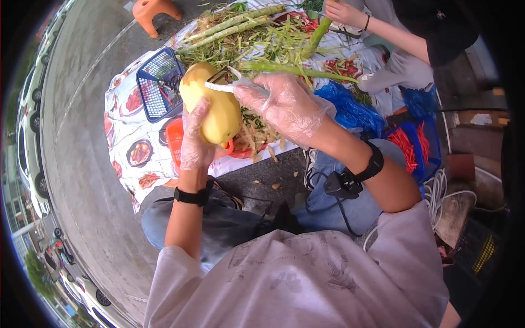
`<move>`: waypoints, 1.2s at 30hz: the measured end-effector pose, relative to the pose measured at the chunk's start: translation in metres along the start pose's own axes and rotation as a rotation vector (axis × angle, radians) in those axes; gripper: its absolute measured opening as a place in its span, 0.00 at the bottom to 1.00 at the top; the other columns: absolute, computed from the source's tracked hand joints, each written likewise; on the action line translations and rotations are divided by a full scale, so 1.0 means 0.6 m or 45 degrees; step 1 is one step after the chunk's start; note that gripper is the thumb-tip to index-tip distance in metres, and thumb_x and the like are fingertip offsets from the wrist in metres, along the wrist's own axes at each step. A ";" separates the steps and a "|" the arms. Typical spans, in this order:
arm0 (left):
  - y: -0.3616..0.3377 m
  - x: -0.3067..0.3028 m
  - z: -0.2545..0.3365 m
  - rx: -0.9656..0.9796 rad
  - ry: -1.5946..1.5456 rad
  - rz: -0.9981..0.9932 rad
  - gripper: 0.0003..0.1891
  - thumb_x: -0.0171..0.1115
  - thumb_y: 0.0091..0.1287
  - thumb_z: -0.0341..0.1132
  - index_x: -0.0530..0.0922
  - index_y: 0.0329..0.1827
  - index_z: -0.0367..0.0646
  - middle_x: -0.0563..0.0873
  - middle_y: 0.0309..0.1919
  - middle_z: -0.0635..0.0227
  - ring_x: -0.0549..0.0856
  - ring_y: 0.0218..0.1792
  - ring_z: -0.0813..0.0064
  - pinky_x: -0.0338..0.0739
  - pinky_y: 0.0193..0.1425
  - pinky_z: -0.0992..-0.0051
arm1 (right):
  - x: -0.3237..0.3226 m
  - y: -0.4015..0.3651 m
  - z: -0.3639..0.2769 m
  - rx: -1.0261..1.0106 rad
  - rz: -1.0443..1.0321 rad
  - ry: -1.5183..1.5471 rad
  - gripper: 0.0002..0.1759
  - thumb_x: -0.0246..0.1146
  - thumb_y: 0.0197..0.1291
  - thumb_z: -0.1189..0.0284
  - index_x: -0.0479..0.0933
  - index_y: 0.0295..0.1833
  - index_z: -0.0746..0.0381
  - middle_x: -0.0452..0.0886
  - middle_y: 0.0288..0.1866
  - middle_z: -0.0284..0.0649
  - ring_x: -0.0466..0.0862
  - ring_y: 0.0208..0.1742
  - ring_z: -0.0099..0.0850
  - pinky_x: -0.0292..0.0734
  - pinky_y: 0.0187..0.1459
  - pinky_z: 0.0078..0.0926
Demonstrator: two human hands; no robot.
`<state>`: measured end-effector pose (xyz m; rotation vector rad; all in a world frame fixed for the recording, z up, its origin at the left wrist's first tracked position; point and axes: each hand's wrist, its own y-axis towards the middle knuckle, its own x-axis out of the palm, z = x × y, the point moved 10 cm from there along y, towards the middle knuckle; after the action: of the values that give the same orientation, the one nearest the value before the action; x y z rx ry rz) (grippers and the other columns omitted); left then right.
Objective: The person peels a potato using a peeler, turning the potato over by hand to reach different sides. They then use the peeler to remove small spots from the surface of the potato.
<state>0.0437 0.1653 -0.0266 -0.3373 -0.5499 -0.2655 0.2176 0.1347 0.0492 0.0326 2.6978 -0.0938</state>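
A large, pale yellow peeled potato-like vegetable [221,112] is held up near the middle of the view. My left hand [196,134], in a clear plastic glove, grips it from below and the left side. My right hand [287,104], also gloved, is closed round a white peeler [224,86], whose head lies against the vegetable's upper right side. A brownish patch shows near the vegetable's top. Below it, an orange-red basket [174,141] is partly hidden by my left hand. Pale peelings [257,139] lie on the sheet to its right.
A blue basket [159,85] with dark items stands at the left. Green stalks [235,27] and leaf scraps cover the sheet [123,147]. Another person's hand [344,13] holds a green stalk at the top right. Blue bags [355,112] and a blue tray of red chillies [402,147] are at the right.
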 end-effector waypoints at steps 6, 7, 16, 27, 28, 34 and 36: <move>0.010 -0.019 0.012 0.025 -0.112 0.154 0.31 0.63 0.76 0.52 0.70 0.75 0.44 0.84 0.65 0.59 0.85 0.63 0.62 0.80 0.70 0.59 | 0.020 -0.014 0.009 0.036 -0.100 0.029 0.22 0.65 0.74 0.58 0.84 0.42 0.69 0.74 0.22 0.42 0.70 0.27 0.25 0.70 0.32 0.36; 0.015 -0.026 0.017 0.048 -0.195 0.211 0.32 0.66 0.72 0.55 0.73 0.73 0.45 0.84 0.64 0.59 0.85 0.63 0.61 0.82 0.68 0.56 | 0.029 -0.021 0.014 0.018 -0.108 0.007 0.22 0.66 0.74 0.57 0.84 0.42 0.69 0.75 0.23 0.44 0.70 0.27 0.27 0.70 0.32 0.36; 0.048 -0.054 0.035 -0.027 -0.800 0.120 0.34 0.71 0.65 0.61 0.77 0.66 0.49 0.86 0.56 0.59 0.86 0.55 0.54 0.83 0.64 0.49 | -0.035 -0.015 0.061 0.138 -0.035 -0.693 0.26 0.64 0.70 0.49 0.81 0.44 0.66 0.86 0.40 0.58 0.86 0.47 0.58 0.79 0.50 0.52; 0.013 -0.018 0.014 -0.034 -0.475 -0.143 0.46 0.64 0.68 0.65 0.64 0.79 0.42 0.77 0.69 0.47 0.80 0.66 0.47 0.80 0.65 0.40 | -0.037 -0.001 0.018 0.204 -0.102 0.212 0.25 0.63 0.74 0.51 0.83 0.39 0.65 0.71 0.20 0.33 0.70 0.22 0.25 0.67 0.28 0.31; 0.010 -0.014 0.014 -0.040 -0.477 -0.143 0.46 0.64 0.68 0.65 0.64 0.79 0.42 0.77 0.69 0.47 0.80 0.66 0.47 0.80 0.65 0.40 | -0.010 -0.016 0.010 0.315 -0.218 0.574 0.24 0.63 0.76 0.51 0.81 0.41 0.64 0.62 0.17 0.23 0.60 0.17 0.14 0.57 0.20 0.21; 0.003 -0.022 0.004 -0.017 -0.143 -0.129 0.42 0.62 0.72 0.61 0.64 0.79 0.41 0.79 0.69 0.51 0.82 0.66 0.54 0.81 0.68 0.48 | 0.013 -0.027 -0.017 0.196 -0.236 0.655 0.22 0.63 0.76 0.54 0.82 0.40 0.62 0.61 0.15 0.20 0.58 0.14 0.12 0.51 0.17 0.19; 0.002 -0.025 0.011 0.037 -0.091 -0.069 0.40 0.61 0.73 0.59 0.65 0.79 0.41 0.80 0.68 0.54 0.83 0.65 0.57 0.82 0.68 0.52 | 0.020 -0.029 -0.006 0.224 -0.217 0.562 0.21 0.63 0.77 0.55 0.82 0.38 0.62 0.63 0.16 0.22 0.60 0.15 0.12 0.51 0.18 0.19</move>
<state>0.0288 0.1714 -0.0297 -0.3046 -0.6332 -0.2987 0.2047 0.1178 0.0484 -0.1395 3.1197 -0.4205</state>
